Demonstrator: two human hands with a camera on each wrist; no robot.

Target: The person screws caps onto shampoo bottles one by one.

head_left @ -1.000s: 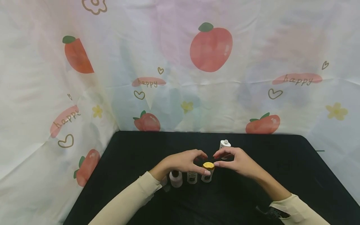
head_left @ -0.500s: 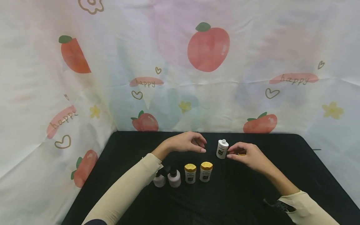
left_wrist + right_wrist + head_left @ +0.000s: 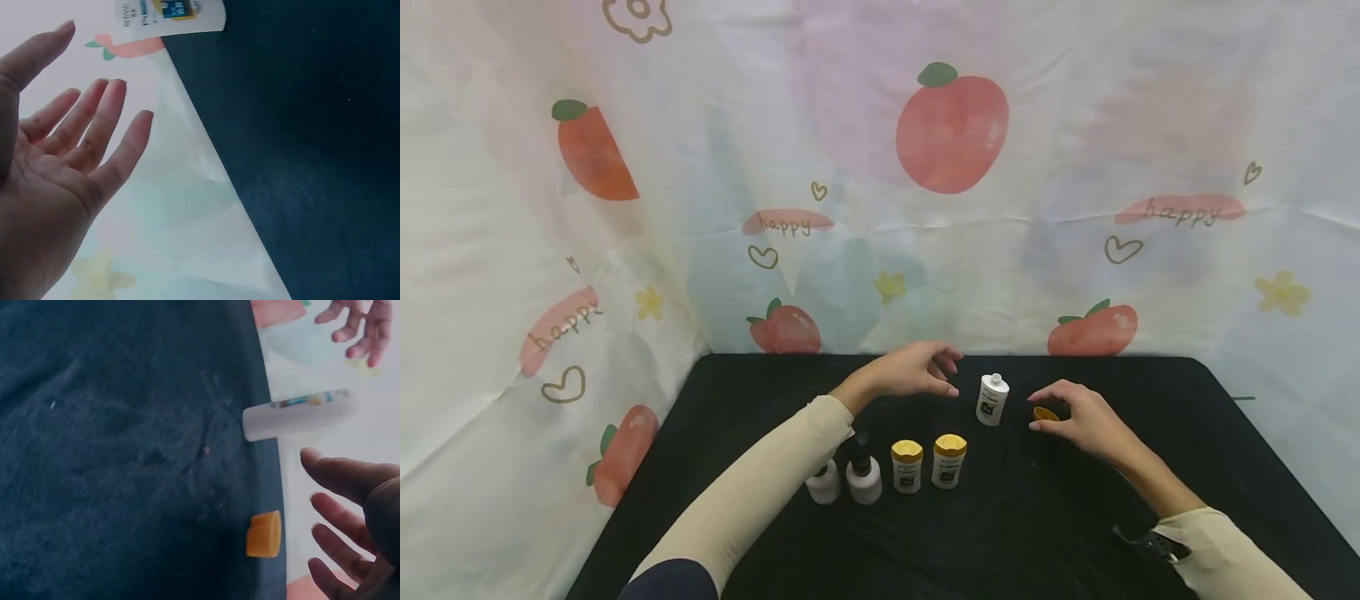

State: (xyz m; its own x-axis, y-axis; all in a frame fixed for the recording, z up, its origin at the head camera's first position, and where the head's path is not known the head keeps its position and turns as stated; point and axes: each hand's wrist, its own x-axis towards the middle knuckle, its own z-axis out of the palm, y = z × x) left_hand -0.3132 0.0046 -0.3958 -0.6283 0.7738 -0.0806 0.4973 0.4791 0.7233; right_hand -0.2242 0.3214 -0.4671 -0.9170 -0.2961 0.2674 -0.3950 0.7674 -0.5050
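Observation:
A white bottle with a bare neck [image 3: 992, 402] stands upright on the black table, between the two hands. My left hand [image 3: 917, 369] hovers to its left, fingers spread and slightly bent, holding nothing; in the left wrist view a gap separates it from the bottle [image 3: 172, 17]. On the right, an orange-yellow cap [image 3: 1045, 414] sits on the table. My right hand [image 3: 1088, 422] is beside and over this cap in the head view. The right wrist view shows the cap [image 3: 264, 535] apart from the loosely spread fingertips, so nothing is gripped.
Nearer me stand two white bottles with gold caps, one on the left [image 3: 907, 471] and one on the right [image 3: 950, 467]. Left of them are two pale bottles with dark tops [image 3: 864, 483], partly behind my left sleeve [image 3: 752, 492]. A printed curtain [image 3: 850, 275] hangs behind the table.
Both hands left the gold-capped bottle, uncovering the front row. The left hand rose toward the back; the right moved rightward to the loose cap, then drew away from the uncapped bottle.

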